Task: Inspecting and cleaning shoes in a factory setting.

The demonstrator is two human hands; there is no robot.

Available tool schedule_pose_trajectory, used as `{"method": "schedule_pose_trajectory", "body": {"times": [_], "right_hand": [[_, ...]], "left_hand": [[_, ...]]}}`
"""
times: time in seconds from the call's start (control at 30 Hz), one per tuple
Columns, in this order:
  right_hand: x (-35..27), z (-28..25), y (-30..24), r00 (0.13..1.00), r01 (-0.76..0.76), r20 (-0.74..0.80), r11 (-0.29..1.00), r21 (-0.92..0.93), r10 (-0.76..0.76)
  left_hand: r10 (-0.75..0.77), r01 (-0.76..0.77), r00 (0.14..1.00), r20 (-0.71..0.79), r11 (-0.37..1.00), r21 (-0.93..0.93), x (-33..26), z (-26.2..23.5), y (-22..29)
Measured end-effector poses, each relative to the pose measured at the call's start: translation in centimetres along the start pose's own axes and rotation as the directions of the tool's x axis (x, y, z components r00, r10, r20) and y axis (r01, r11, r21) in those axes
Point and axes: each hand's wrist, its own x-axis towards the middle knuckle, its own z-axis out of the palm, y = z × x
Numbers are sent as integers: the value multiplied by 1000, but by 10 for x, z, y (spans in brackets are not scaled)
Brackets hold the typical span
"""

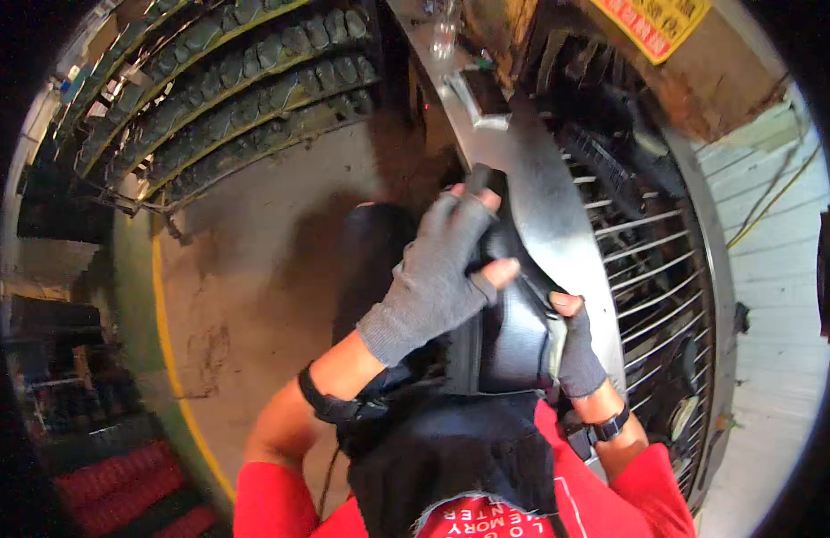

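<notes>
A wide grey concrete floor is seen on the left, with a yellow line painted along its edge. Long racks of dark tyres are seen at the top left. A big round machine with a shiny metal band and metal bars is seen on the right. A black rubber piece is held up against the near edge of the metal band, close to the person's chest. The left hand, in a grey fingerless glove, is wrapped over the top and left side of the black rubber piece, with fingers closed on it. The right hand, in a dark fingerless glove, is clamped on its right edge. The two hands are near each other but not touching. A black band is worn on each wrist.
</notes>
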Motion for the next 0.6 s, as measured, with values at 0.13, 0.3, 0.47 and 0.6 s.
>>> {"method": "schedule_pose_trajectory", "body": {"times": [0.13, 0.3, 0.47, 0.6], "right_hand": [[-35, -107, -67, 905, 166, -360, 966, -197, -228], [-113, -193, -138, 808, 5, -463, 789, -614, -365], [-155, -381, -178, 661, -442, -571, 363, -820, -486], [-111, -338, -144, 646, -582, 25, -514, -630, -763]], "left_hand": [[658, -602, 728, 194, 748, -279, 30, -39, 68], [542, -677, 605, 583, 736, 19, 17, -116, 187], [844, -844, 536, 15, 536, -28, 16, -61, 147], [695, -687, 716, 59, 717, -118, 7, -46, 147]]}}
